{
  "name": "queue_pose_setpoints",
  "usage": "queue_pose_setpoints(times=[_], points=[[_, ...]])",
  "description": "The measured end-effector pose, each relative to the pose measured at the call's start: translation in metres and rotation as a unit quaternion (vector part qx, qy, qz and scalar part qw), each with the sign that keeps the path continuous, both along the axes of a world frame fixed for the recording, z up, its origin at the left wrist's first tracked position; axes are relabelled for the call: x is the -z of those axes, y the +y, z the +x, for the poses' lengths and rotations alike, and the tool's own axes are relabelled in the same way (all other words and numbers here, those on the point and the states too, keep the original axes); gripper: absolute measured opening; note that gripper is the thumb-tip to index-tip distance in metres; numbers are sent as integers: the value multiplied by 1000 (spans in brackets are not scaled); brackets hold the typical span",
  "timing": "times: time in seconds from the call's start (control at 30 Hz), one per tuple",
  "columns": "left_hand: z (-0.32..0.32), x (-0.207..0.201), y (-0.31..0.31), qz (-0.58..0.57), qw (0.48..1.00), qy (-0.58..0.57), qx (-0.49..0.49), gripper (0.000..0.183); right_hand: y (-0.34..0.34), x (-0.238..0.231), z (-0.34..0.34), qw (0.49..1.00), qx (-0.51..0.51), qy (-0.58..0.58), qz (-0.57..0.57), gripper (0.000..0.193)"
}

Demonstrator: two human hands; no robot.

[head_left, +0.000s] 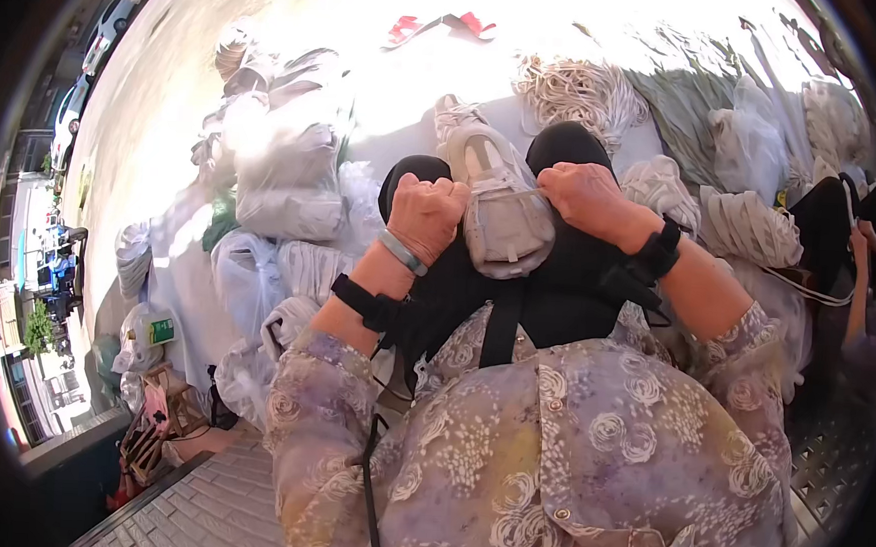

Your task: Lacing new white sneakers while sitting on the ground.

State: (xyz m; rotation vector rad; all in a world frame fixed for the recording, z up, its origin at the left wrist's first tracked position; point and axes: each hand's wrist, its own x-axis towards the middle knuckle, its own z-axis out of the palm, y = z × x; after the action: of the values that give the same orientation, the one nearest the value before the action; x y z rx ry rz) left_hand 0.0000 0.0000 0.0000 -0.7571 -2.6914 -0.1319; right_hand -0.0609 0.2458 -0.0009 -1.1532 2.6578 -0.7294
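Observation:
A pale beige lace-up shoe [508,228] is held upright between my black-clad knees, its toe toward me. My right hand [592,202] is closed in a pinch at the shoe's right side, on a light shoelace [523,193] that runs off the upper. On the other side, my left hand [424,215] makes a fist close against the shoe's edge; what its fingers hold is hidden. Behind this shoe another light shoe [454,114] is partly visible.
Loose pale laces [588,98] lie heaped beyond my right knee. Stacked shoes [750,226] stand at right, near another person's hand [868,237]. Plastic-wrapped bundles [294,182] are piled at left. A red-ended strip [439,28] lies on the sunlit ground ahead.

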Motion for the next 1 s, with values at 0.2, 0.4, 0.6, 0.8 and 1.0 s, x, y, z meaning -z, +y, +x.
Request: queue_pose_setpoints(times=[0.2,0.4,0.6,0.8,1.0], points=[[46,14,-24,21,994,-80,-76,6,22,-9,-6,1000,-6,1,2,13],[89,15,-72,55,983,-85,-152,2,83,-15,-15,999,-17,50,-6,9],[169,21,-165,1,958,-85,-273,11,186,-33,-39,990,71,121,13,15],[253,4,-240,30,857,-114,-502,18,328,-71,-61,945,218,193,153,20],[323,-12,-328,-19,832,22,-554,23,464,-120,-95,869,244,295,314,27]])
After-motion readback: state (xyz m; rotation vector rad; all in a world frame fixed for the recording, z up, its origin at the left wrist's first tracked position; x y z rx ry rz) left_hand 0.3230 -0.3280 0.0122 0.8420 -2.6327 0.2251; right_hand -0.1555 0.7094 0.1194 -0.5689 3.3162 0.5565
